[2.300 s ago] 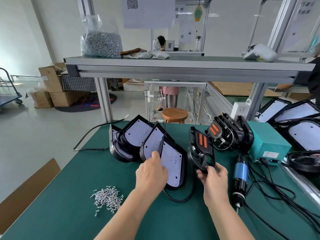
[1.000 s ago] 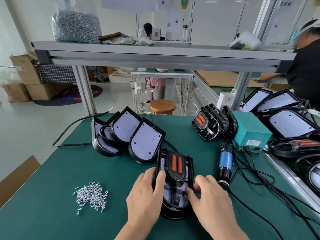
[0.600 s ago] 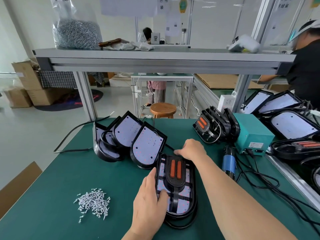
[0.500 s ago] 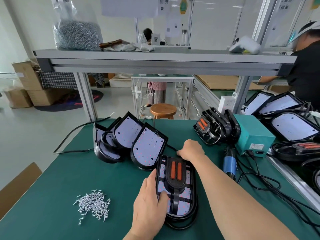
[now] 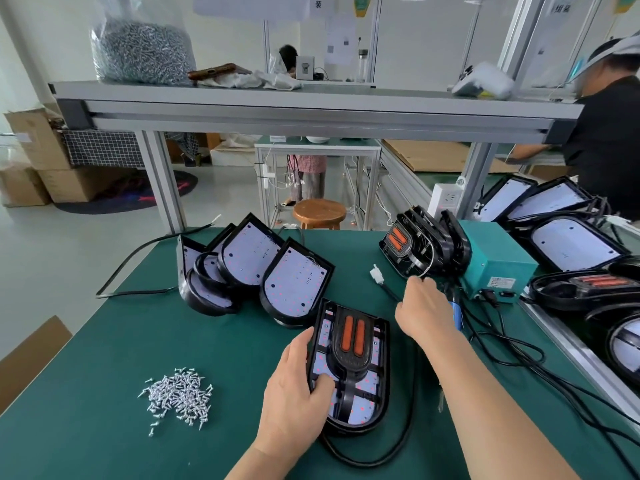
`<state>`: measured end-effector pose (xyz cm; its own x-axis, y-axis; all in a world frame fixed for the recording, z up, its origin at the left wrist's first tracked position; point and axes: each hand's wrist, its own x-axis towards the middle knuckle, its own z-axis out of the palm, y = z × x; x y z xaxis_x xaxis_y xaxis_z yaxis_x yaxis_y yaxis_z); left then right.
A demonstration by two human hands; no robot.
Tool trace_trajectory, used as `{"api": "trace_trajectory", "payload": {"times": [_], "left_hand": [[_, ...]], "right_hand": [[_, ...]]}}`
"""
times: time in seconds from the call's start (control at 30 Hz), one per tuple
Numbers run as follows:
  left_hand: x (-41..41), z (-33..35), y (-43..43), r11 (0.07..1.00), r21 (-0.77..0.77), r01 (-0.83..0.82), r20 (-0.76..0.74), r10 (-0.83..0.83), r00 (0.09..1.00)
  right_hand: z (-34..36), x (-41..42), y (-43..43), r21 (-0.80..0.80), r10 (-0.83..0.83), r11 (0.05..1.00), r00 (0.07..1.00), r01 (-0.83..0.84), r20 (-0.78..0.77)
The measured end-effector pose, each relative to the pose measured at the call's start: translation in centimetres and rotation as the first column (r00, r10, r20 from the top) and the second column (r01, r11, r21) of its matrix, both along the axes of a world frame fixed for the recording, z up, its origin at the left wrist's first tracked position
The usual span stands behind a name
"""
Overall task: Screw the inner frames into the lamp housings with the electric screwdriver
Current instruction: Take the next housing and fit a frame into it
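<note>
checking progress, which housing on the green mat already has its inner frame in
The housing lying flat under the left hand: it holds the black frame with two orange strips; the leaning housings show bare LED boards.

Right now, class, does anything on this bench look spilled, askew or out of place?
Loose screws lie scattered in a heap on the green mat, outside any tray; otherwise nothing stands out.

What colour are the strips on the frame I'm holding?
Orange strips, best seen in head view.

Bright, even daylight throughout; shadows are soft. Wide-angle bending curves edges at 3 and 9 o'clock. Slight motion blur.
</note>
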<state>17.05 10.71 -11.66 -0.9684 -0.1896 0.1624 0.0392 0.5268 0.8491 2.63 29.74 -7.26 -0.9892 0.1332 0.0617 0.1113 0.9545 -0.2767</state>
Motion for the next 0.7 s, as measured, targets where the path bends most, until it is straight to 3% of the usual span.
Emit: {"api": "trace_trajectory", "payload": {"times": [0.1, 0.17, 0.53, 0.7], "left_hand": [[0.2, -0.1, 0.1, 1.000, -0.023, -0.009, -0.001, 0.009, 1.000], [0.2, -0.2, 0.2, 0.998, -0.052, -0.025, 0.001, 0.025, 1.000], [0.4, 0.4, 0.8, 0.992, -0.121, -0.034, 0.082, 0.044, 0.996], [2.7, 0.2, 2.3, 0.992, -0.108, -0.062, 0.087, 0.072, 0.994]], "right_hand": [[-0.3, 4.1, -0.7, -0.273, 0.083, 0.949, 0.959, -0.160, -0.271], [-1.1, 7.1, -1.4, -0.383, 0.127, 0.886, 0.932, -0.260, -0.338], [-4.9, 12.3, -2.7, -0.500, 0.172, 0.821, 0.954, -0.276, -0.245], [-4.8, 12.7, -2.0, -0.491, 0.133, 0.814, 0.924, -0.308, -0.359]]}}
